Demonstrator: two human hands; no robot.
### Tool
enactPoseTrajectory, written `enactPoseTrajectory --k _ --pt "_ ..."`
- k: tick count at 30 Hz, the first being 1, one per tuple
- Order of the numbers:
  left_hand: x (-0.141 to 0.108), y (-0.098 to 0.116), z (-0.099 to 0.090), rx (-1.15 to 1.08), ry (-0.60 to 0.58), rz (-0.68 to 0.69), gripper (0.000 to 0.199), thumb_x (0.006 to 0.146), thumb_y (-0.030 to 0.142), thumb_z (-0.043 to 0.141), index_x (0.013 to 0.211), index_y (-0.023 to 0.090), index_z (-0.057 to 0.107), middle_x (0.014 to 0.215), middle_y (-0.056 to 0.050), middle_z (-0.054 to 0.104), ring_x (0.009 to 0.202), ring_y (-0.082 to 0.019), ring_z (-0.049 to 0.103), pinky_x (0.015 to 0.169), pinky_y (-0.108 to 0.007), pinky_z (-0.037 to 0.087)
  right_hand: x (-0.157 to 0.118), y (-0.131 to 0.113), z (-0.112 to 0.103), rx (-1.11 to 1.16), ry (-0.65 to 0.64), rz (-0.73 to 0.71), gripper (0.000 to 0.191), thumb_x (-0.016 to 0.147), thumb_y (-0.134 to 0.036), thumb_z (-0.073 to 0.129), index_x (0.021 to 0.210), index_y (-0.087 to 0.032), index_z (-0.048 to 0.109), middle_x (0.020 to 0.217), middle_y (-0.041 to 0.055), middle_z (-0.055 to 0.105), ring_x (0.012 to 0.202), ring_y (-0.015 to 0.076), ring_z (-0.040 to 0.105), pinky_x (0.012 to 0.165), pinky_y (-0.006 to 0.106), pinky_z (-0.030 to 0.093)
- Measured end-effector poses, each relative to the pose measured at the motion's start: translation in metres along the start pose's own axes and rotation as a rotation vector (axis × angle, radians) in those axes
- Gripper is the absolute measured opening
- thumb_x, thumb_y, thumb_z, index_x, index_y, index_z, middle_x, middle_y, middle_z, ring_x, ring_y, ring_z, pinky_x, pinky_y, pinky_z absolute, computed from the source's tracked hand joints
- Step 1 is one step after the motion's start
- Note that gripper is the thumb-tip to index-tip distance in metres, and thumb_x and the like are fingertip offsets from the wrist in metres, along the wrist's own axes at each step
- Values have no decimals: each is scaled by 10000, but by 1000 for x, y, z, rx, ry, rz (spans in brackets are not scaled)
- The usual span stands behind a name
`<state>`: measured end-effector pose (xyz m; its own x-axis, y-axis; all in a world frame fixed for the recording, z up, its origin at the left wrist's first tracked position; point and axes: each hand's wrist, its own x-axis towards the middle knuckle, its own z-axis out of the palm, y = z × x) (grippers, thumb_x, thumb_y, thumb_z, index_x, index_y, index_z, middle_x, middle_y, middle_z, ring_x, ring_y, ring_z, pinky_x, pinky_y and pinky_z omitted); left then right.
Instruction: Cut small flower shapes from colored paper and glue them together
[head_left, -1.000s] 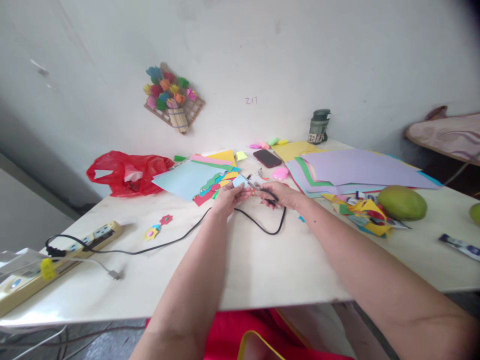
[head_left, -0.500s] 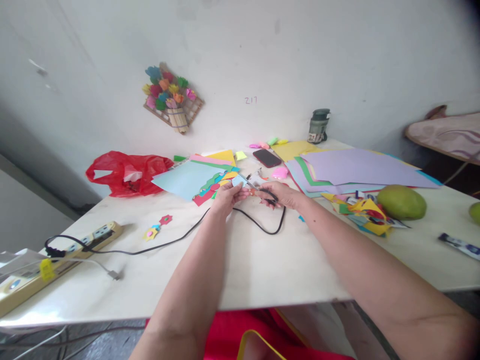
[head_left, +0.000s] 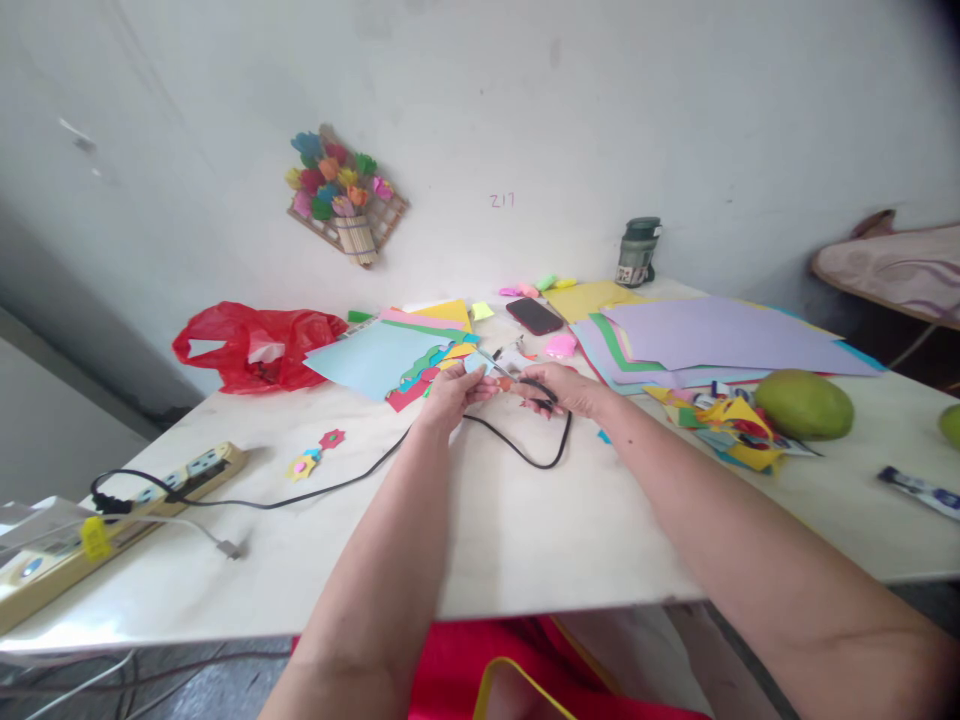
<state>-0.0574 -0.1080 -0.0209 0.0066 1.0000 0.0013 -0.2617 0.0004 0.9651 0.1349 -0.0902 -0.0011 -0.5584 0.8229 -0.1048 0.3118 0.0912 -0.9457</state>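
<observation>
Near the middle of the table, my left hand (head_left: pixel 454 393) pinches a piece of light blue paper (head_left: pixel 478 362). Close on its right, my right hand (head_left: pixel 553 388) is wrapped round the dark handles of scissors (head_left: pixel 541 392); the blades point up and left at the paper. A small orange-red piece (head_left: pixel 505 383) shows between the hands. Just behind them lies a white glue gun (head_left: pixel 514 355), partly hidden. Colored wavy paper cutouts (head_left: pixel 420 372) lie left of my left hand.
A power strip (head_left: pixel 202 465) and red bag (head_left: pixel 255 350) are at left, paper flowers (head_left: pixel 331 440) nearer. A black cord (head_left: pixel 300 497) crosses the table. Phone (head_left: pixel 534 316), paper sheets (head_left: pixel 697 335), scraps (head_left: pixel 739 425), a green fruit (head_left: pixel 804 404) and bottle (head_left: pixel 637 252) are behind and right.
The scissor blades have shifted slightly up and left against the light blue paper. Both hands keep their hold, almost in the same place.
</observation>
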Motion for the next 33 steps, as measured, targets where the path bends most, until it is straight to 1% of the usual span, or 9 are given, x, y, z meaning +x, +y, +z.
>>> enactPoseTrajectory --k 10,16,26,33 --pt "-1 1 1 16 -18 -6 137 772 208 695 781 102 609 632 -44 670 560 -113 647 567 -199 509 2 4 -2 -8 -3 -12 181 868 -218 541 702 -152 512 462 -22 537 323 56 453 280 151 232" --pt "-2 1 3 11 -29 -5 122 783 189 679 768 99 598 624 -47 673 540 -105 640 548 -187 509 5 9 -4 -17 -24 -46 187 849 -248 579 703 -153 510 494 -16 556 338 53 464 286 147 233" --pt "-1 0 2 3 -40 8 120 785 191 674 769 101 596 638 -46 684 553 -107 653 546 -181 510 -4 -5 2 -3 15 -9 185 824 -194 568 664 -159 481 443 -34 526 325 49 434 287 141 267" --pt "0 0 0 20 -44 15 118 792 193 666 771 101 596 654 -59 693 556 -118 662 547 -188 516 -5 -7 2 28 27 2 171 800 -190 587 659 -155 496 430 -33 527 316 53 432 292 150 284"
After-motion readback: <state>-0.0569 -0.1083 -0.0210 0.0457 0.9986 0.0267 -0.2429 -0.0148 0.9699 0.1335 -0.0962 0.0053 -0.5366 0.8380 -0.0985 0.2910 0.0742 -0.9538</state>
